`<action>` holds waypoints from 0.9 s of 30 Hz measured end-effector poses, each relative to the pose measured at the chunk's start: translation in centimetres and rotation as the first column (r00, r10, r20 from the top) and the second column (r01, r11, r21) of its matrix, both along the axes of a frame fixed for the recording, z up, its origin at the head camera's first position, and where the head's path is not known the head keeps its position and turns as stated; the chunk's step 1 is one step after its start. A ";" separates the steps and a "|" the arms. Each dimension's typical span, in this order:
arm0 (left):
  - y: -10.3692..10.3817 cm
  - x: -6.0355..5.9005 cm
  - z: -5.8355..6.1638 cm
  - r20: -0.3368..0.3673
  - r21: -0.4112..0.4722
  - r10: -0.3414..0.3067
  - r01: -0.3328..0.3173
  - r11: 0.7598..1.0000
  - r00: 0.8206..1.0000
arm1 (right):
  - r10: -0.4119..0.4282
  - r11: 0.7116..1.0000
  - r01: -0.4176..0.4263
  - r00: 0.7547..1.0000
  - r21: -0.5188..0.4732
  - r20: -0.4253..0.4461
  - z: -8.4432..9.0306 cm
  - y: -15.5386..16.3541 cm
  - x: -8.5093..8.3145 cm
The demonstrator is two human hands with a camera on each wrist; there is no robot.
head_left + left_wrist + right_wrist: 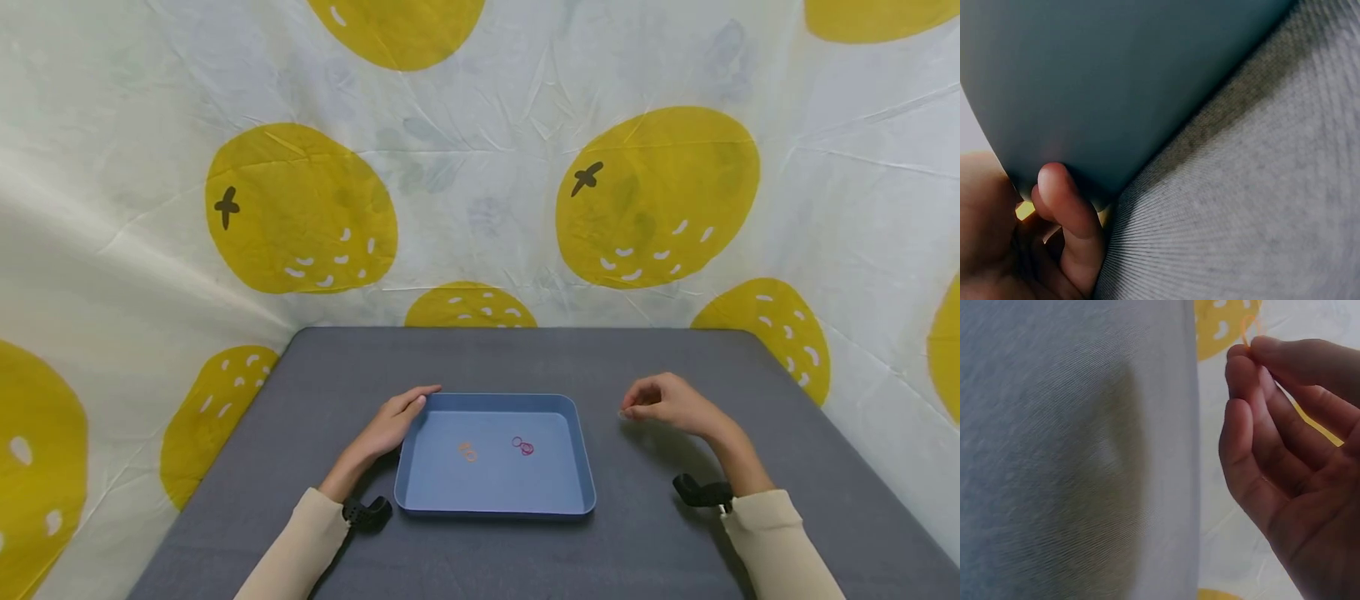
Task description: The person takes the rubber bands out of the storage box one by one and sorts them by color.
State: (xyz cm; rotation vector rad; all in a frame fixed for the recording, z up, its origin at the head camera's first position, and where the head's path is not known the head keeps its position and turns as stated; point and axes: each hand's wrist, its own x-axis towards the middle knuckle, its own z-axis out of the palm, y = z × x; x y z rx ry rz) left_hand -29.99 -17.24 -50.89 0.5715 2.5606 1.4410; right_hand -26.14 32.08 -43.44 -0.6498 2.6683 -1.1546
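A small orange rubber band is pinched between curled fingers of the right hand, held above the desk beside the blue tray. The tray's left rim is touched by the left hand, fingers relaxed and nearly straight, while orange bands and red bands are seen lying inside.

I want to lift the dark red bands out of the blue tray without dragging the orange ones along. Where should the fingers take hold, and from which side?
Pinch the red bands from straight above, probably at their right edge, fingertips closing across the thin loop. They lie flat on the floor of the tray, so no side offers purchase, and the orange bands sit apart to their left.
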 end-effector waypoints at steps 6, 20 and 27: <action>-0.1 0.1 0.1 -0.014 -0.004 -0.010 0.010 1.000 1.000 | 0.015 1.000 -0.015 0.999 -0.007 0.047 -1.0 0.4 -0.2; -0.1 0.2 0.4 -0.026 -0.003 -0.018 0.018 1.000 1.000 | -0.079 0.995 0.076 0.996 0.071 0.036 -3.0 -0.3 -1.2; 0.0 0.1 0.3 -0.034 -0.007 -0.011 0.011 1.000 0.999 | -0.143 0.987 0.140 0.989 0.074 0.037 -2.9 -0.7 -1.1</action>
